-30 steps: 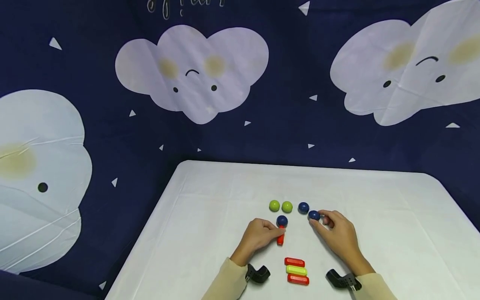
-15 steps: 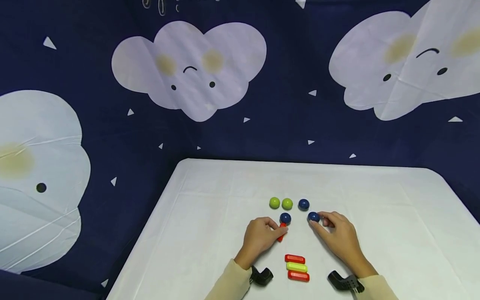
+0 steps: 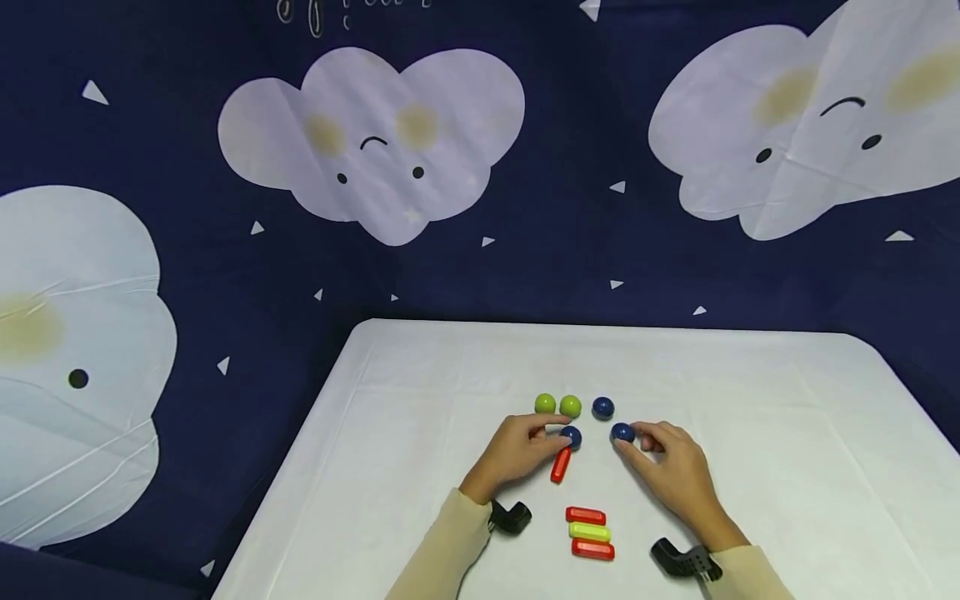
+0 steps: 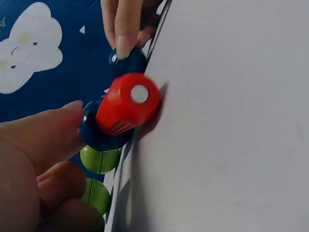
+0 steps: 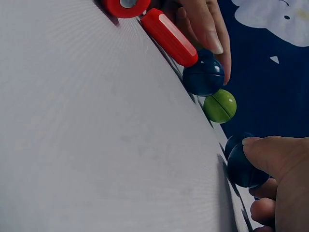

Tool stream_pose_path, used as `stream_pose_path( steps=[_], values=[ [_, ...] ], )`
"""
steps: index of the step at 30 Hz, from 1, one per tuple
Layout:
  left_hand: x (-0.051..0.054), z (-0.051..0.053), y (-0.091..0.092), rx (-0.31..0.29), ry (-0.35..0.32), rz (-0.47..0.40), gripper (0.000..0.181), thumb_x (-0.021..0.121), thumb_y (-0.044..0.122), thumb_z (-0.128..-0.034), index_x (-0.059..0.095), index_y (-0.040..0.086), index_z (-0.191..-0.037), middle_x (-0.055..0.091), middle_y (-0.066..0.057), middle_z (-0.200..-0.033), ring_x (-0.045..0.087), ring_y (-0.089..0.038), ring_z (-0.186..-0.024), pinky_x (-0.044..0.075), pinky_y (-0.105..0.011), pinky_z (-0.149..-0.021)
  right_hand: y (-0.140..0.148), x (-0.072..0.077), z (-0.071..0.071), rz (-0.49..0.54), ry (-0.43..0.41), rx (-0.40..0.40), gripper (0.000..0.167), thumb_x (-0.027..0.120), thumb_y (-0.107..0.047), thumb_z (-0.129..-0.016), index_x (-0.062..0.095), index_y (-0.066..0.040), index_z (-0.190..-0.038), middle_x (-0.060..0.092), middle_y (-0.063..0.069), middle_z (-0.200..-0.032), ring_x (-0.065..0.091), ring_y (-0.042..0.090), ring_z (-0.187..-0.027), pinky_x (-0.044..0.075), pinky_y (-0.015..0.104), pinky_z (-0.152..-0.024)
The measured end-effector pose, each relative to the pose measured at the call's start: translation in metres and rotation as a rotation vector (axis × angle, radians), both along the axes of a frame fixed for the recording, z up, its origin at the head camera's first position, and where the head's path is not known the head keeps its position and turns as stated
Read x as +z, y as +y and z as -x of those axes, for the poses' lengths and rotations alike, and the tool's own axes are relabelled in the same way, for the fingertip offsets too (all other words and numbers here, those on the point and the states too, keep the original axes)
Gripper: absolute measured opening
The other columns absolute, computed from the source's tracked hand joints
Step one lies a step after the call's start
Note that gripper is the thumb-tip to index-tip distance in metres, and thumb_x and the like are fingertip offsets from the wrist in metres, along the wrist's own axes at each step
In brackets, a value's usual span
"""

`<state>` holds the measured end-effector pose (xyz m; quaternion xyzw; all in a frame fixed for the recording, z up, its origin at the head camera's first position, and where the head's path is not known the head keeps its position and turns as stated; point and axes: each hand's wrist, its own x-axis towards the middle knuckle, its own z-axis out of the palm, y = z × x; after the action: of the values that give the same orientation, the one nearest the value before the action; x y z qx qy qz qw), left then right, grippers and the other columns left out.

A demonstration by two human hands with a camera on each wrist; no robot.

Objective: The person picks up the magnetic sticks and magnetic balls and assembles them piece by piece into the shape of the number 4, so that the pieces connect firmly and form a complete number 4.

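Note:
My left hand (image 3: 519, 446) pinches a dark blue ball (image 3: 571, 437) between thumb and fingers. Against the near side of that ball lies a short red faceted rod (image 3: 561, 466); its end, with a round silvery disc, faces the left wrist view. A second blue ball (image 3: 622, 432) is held by my right hand (image 3: 675, 471), the thumb (image 5: 263, 150) pressing its near side in the right wrist view. A gap separates the two held balls in the head view.
Behind the hands sit two green balls (image 3: 545, 404) and another blue ball (image 3: 603, 408). Closer to me lie two red rods (image 3: 586, 516) with a yellow rod (image 3: 589, 532) between them, all on the white table (image 3: 420, 383). A dark blue cloud-print cloth (image 3: 570, 192) hangs behind.
My left hand has let go of the red rod and moved onto the blue ball at its far end. That rod and ball have shifted slightly rightward. The right hand keeps its ball.

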<state>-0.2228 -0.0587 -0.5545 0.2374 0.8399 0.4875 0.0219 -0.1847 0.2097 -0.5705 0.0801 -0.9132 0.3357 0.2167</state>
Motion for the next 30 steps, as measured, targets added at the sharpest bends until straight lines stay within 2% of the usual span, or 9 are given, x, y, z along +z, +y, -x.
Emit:
stream_pose_path(
  steps=[4, 8, 16, 26, 30],
  values=[
    [-0.002, 0.007, -0.002, -0.021, -0.032, 0.049, 0.035, 0.078, 0.034, -0.0922, 0.076, 0.020, -0.124, 0.043, 0.011, -0.060, 0.039, -0.002, -0.054, 0.033, -0.021, -0.053, -0.001, 0.001, 0.001, -0.006, -0.008, 0.006, 0.032, 0.087, -0.029, -0.084, 0.076, -0.009, -0.105, 0.053, -0.006, -0.078, 0.046, 0.013, -0.076, 0.034, 0.028, -0.069],
    [0.002, 0.011, -0.001, -0.031, -0.013, 0.083, 0.032, 0.079, 0.036, -0.0915, 0.076, 0.022, -0.121, 0.045, 0.011, -0.061, 0.041, -0.002, -0.054, 0.033, -0.020, -0.053, -0.001, 0.003, 0.002, -0.016, -0.011, 0.004, 0.032, 0.087, -0.030, -0.083, 0.076, -0.010, -0.105, 0.053, -0.007, -0.079, 0.046, 0.013, -0.077, 0.034, 0.027, -0.069],
    [0.002, 0.010, -0.001, 0.026, -0.013, 0.086, 0.030, 0.078, 0.038, -0.0918, 0.076, 0.021, -0.117, 0.046, 0.011, -0.062, 0.042, -0.002, -0.055, 0.036, -0.020, -0.055, -0.005, 0.004, -0.001, -0.024, -0.060, 0.010, 0.033, 0.086, -0.034, -0.085, 0.076, -0.011, -0.106, 0.052, -0.008, -0.079, 0.046, 0.013, -0.079, 0.036, 0.030, -0.070],
    [-0.001, 0.009, 0.004, 0.068, -0.010, 0.082, 0.030, 0.078, 0.039, -0.0917, 0.077, 0.021, -0.115, 0.047, 0.012, -0.062, 0.043, -0.002, -0.055, 0.035, -0.020, -0.054, -0.020, 0.008, -0.028, -0.057, -0.115, 0.083, 0.033, 0.087, -0.043, -0.082, 0.076, -0.020, -0.103, 0.051, -0.015, -0.077, 0.046, 0.009, -0.079, 0.040, 0.028, -0.067],
    [-0.004, 0.010, 0.006, 0.074, -0.006, 0.074, 0.030, 0.078, 0.039, -0.0915, 0.077, 0.020, -0.115, 0.047, 0.012, -0.062, 0.043, -0.001, -0.056, 0.036, -0.020, -0.055, -0.025, 0.010, -0.036, -0.047, -0.092, 0.091, 0.031, 0.089, -0.042, -0.079, 0.076, -0.024, -0.100, 0.052, -0.016, -0.076, 0.046, 0.007, -0.077, 0.039, 0.025, -0.067]
  ],
)
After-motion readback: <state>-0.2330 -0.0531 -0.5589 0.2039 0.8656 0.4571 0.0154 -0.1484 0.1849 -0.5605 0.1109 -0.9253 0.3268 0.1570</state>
